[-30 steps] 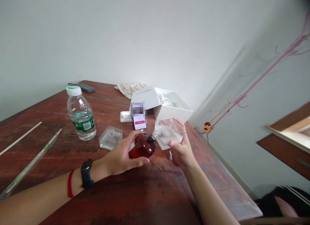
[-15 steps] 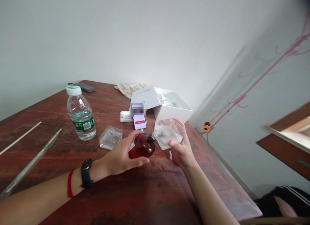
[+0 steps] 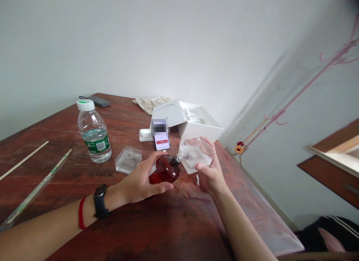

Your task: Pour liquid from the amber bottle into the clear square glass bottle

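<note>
My left hand [image 3: 148, 178] is wrapped round a dark red-brown glass bottle [image 3: 167, 170], which tilts to the right. Its dark neck meets the narrow neck of a clear glass bottle [image 3: 193, 156], mouth to mouth. That clear bottle, whitish and foamy inside, lies sideways in my right hand [image 3: 210, 171], thumb in front and fingers behind. Whether liquid passes between the mouths I cannot tell. Left of my left hand, a clear faceted glass piece [image 3: 128, 160] with a small round top rests on the table [image 3: 168, 227].
A water bottle [image 3: 95, 137] stands at left, near a thin stick [image 3: 25, 160] and wrapped chopsticks [image 3: 39, 188]. Behind my hands are a phone [image 3: 162, 142], a white device [image 3: 145, 135], an opened white box [image 3: 200, 131] and a cloth [image 3: 150, 103]. A grey case [image 3: 99, 101] lies farther back.
</note>
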The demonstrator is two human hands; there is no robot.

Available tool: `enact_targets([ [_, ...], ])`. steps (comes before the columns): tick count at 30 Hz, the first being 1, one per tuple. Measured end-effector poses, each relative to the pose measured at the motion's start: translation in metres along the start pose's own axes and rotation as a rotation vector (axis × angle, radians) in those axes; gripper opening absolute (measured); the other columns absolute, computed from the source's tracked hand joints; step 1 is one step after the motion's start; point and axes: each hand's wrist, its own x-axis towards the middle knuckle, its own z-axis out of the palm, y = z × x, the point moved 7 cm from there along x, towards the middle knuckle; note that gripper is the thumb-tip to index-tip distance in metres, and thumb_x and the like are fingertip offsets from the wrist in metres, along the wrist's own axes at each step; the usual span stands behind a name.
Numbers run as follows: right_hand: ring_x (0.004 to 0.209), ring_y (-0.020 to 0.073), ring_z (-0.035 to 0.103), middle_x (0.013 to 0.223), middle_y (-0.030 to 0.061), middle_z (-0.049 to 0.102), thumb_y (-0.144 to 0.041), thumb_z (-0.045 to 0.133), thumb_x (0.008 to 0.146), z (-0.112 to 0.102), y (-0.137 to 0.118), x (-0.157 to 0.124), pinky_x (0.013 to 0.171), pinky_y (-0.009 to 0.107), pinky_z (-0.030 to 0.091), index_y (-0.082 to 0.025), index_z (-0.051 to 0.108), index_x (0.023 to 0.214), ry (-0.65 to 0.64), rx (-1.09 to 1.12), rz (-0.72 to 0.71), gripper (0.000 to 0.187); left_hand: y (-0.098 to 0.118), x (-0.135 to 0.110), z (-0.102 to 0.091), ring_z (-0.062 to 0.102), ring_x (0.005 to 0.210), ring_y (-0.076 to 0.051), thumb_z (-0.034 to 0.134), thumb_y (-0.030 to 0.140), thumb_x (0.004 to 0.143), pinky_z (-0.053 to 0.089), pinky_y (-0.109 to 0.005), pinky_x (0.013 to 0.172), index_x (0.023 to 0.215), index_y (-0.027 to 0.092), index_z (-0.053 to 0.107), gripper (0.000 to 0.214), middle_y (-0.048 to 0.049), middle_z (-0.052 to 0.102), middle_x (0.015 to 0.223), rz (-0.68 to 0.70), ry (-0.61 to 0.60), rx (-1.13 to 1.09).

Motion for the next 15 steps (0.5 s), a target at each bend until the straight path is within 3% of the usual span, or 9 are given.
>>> enact_targets([
  [7, 0.115, 0.0332, 0.072, 0.126, 0.0042, 0.076, -0.041, 0.101, 0.062, -0.0016, 0.0, -0.0001, 0.098, 0.049, 0.058, -0.037, 0.052, 0.145, 0.0, -0.036, -0.011, 0.096, 0.0015, -0.0001, -0.0006, 0.068, 0.118, -0.032, 0.082, 0.049, 0.088, 0.051, -0.043, 0.104, 0.144, 0.024, 0.043, 0.073, -0.0107, 0.069, 0.133, 0.003, 0.003, 0.0],
  [15, 0.111, 0.0314, 0.073, 0.128, 0.0043, 0.076, -0.039, 0.101, 0.061, -0.0022, -0.0004, 0.0001, 0.094, 0.046, 0.059, -0.036, 0.055, 0.142, -0.002, -0.028, -0.011, 0.094, -0.0003, 0.0, -0.0007, 0.069, 0.118, -0.032, 0.081, 0.051, 0.088, 0.051, -0.045, 0.105, 0.145, 0.024, 0.043, 0.073, -0.0109, 0.069, 0.134, 0.005, 0.004, -0.003],
])
